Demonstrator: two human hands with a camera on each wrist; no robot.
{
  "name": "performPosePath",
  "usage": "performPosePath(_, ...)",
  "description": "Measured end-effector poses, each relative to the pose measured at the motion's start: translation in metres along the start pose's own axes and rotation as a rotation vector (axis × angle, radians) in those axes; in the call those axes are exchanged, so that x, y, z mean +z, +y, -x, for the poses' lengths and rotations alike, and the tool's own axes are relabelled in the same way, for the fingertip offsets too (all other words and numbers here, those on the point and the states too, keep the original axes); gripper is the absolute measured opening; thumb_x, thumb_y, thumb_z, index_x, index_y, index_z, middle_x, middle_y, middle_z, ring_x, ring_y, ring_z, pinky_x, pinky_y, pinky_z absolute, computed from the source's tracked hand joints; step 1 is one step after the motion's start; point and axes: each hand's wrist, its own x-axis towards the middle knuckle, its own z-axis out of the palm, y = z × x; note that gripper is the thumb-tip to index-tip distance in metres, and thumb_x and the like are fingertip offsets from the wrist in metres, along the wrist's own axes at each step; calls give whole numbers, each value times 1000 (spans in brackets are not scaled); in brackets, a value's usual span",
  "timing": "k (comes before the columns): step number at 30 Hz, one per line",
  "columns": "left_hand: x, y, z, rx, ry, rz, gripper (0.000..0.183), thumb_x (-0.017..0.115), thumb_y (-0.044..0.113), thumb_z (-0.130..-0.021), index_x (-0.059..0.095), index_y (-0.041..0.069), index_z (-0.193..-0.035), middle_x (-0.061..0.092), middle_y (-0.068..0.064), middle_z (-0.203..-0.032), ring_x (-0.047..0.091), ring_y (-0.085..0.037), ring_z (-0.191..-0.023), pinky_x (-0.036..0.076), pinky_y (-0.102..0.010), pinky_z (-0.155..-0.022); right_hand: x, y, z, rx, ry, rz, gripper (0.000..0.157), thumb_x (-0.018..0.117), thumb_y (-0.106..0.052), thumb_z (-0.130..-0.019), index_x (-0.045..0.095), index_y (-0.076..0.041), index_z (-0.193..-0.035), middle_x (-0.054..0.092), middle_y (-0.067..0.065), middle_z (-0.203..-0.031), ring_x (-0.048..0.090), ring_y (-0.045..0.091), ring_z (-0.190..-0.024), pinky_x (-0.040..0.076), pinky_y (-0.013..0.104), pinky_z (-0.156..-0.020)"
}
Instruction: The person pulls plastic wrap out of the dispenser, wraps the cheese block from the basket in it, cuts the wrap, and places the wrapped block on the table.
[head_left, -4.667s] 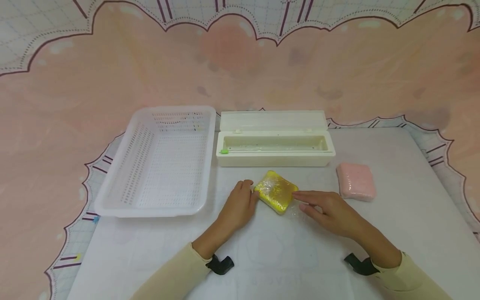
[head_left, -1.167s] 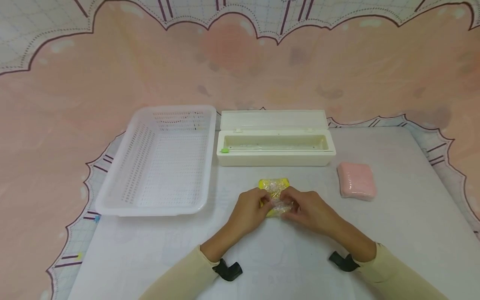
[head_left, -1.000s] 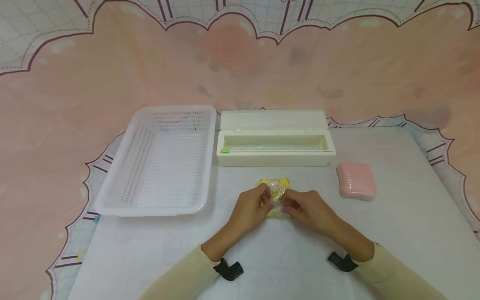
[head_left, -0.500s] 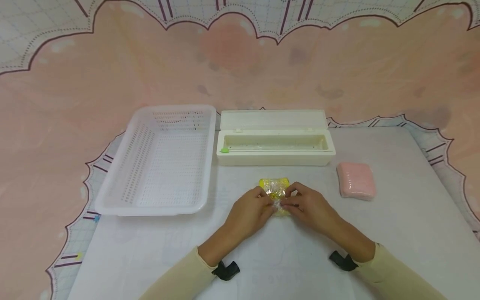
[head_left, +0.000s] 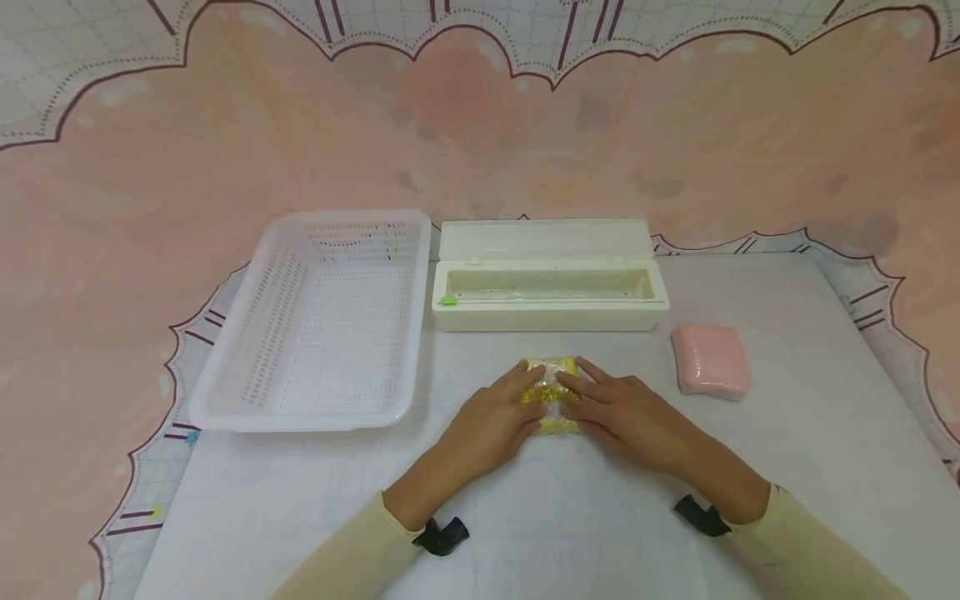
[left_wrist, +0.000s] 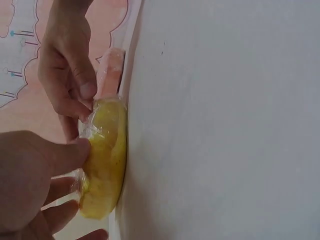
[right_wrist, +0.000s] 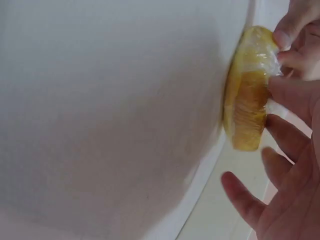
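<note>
A yellow square packet [head_left: 551, 392] wrapped in crinkled clear film lies flat on the white-covered table in the head view. My left hand [head_left: 487, 425] touches its left side with spread, fairly straight fingers, and the thumb [left_wrist: 77, 150] rests on the film in the left wrist view. From the right, my right hand [head_left: 637, 417] lays extended fingertips on the top of the packet. Its other fingers fan out past the packet's end in the right wrist view. Film is bunched along the packet's middle, between the two hands. Parts of both side edges are hidden under the fingers.
Behind the packet stands a cream cling film dispenser [head_left: 551, 319], lid raised, with a green slide cutter [head_left: 448, 300]. A white perforated basket [head_left: 408, 367] sits at the left. To the right lies a pink film-wrapped packet [head_left: 711, 361]. A patterned curtain hangs behind.
Earlier the yellow packet lay turned cornerwise; now it is squared up, with film gathered on top. Both hands' pinching fingers have straightened and spread over it within the last half second.
</note>
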Motion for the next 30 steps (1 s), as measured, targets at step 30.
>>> performPosePath(30,-4,-27,-5,-224,-139,793,22,44,33,-110,59,22,-124,63,4,-97,57,-14,-90,48,-30,-83,0,-9,-17,403,-46,-617,20,56,-17,-106,53,-16,-126,68,0,-99,60,14,-85,55,27,-78)
